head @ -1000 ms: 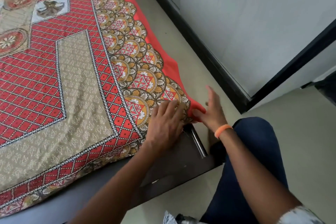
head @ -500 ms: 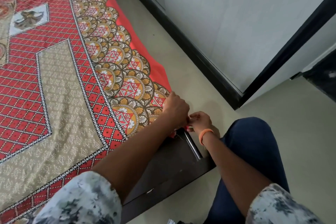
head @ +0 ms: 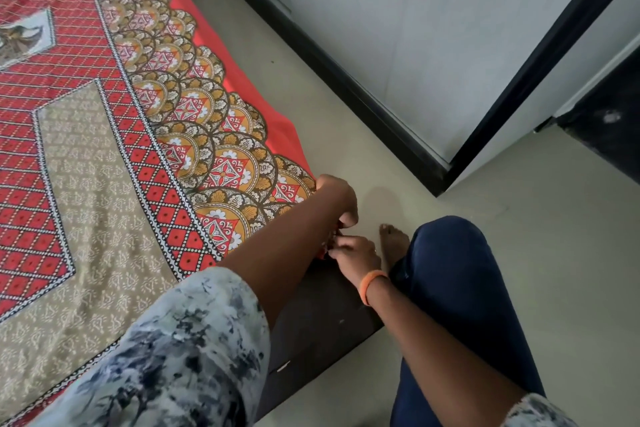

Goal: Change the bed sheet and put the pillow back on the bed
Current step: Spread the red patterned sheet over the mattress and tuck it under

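— Where is the bed sheet (head: 114, 163)?

— I see it spread flat over the bed, red and beige pattern up, its orange border hanging over the side toward the floor (head: 450, 253). Its near corner sits at the dark bed frame (head: 322, 315).

— And the hands?

— My left hand (head: 337, 198) is curled at that corner, fingers bent round the sheet's edge. My right hand (head: 353, 256), with an orange band (head: 372, 284) on the wrist, lies just below it, fingertips pinching a bit of red cloth. The two hands nearly touch.

— Anything else?

— A knee in dark blue trousers (head: 453, 274) beside the frame, a bare foot (head: 393, 239) on the floor.
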Demonstrator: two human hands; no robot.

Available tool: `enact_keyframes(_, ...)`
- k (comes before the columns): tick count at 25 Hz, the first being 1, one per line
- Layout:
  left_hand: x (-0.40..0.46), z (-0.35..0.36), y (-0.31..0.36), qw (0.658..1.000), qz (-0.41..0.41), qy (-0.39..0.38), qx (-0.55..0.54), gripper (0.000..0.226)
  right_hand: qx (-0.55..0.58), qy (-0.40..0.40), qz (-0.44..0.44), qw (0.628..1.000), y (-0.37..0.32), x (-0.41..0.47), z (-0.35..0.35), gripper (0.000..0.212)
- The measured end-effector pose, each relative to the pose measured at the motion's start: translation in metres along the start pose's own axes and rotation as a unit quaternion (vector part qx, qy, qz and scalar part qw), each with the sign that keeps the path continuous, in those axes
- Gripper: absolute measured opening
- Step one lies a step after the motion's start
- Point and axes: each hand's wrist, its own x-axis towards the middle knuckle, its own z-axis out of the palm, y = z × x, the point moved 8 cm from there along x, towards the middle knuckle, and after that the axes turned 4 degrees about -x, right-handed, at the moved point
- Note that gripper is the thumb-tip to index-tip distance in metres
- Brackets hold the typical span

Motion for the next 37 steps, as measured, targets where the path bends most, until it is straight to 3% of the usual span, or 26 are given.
enact_keyframes(2,-0.004,-0.001,-0.001,1.0,-0.002,0.01,0.013,0.045,0.095,-0.031,0.047,0.994,0.0,0.001,0.001,0.01)
enact_keyframes(7,-0.012,-0.005,0.002,0.998,0.015,0.053,0.032,0.046,0.077,-0.085,0.048,0.992,-0.009,0.02,0.007,0.029)
enact_keyframes(9,-0.011,-0.005,0.003,0.998,0.015,0.052,0.029,0.043,-0.025,-0.057,0.011,0.998,-0.012,0.021,0.007,0.025)
enact_keyframes(11,-0.002,-0.004,0.003,0.999,0.017,0.034,0.011,0.042,-0.141,0.022,-0.017,0.99,-0.011,0.022,0.0,0.019)
enact_keyframes(14,0.004,-0.002,0.003,0.999,0.022,0.035,0.015,0.04,-0.217,0.116,-0.03,0.969,-0.02,0.018,-0.015,0.012)
enact_keyframes(16,0.006,-0.001,0.004,0.998,0.032,0.042,0.022,0.036,-0.295,0.119,-0.039,0.947,-0.024,0.004,-0.016,0.012)
enact_keyframes(18,0.006,-0.001,0.006,0.998,0.036,0.044,0.026,0.028,-0.369,0.1,-0.128,0.915,-0.032,-0.018,-0.004,0.013)
enact_keyframes(21,0.002,-0.005,0.004,0.997,0.039,0.062,-0.031,0.014,-0.418,-0.017,-0.252,0.872,-0.029,-0.045,0.037,0.015)
enact_keyframes(24,0.0,-0.008,0.005,0.993,0.046,0.098,-0.052,0.018,-0.449,-0.041,-0.253,0.856,-0.017,-0.034,0.057,0.035)
enact_keyframes(30,0.003,-0.004,0.004,0.996,0.045,0.072,-0.033,0.032,-0.539,-0.053,-0.181,0.821,-0.014,-0.011,0.071,0.093)
enact_keyframes(32,0.001,-0.003,0.005,0.995,0.053,0.073,-0.032,0.031,-0.554,-0.081,-0.203,0.803,-0.019,-0.007,0.074,0.091)
enact_keyframes(34,-0.008,-0.007,0.01,0.988,0.077,0.132,-0.011,0.024,-0.561,-0.09,-0.207,0.796,-0.017,-0.004,0.076,0.083)
enact_keyframes(37,-0.042,-0.022,0.019,0.93,0.151,0.333,-0.027,0.014,-0.566,-0.115,-0.188,0.795,-0.013,-0.003,0.078,0.076)
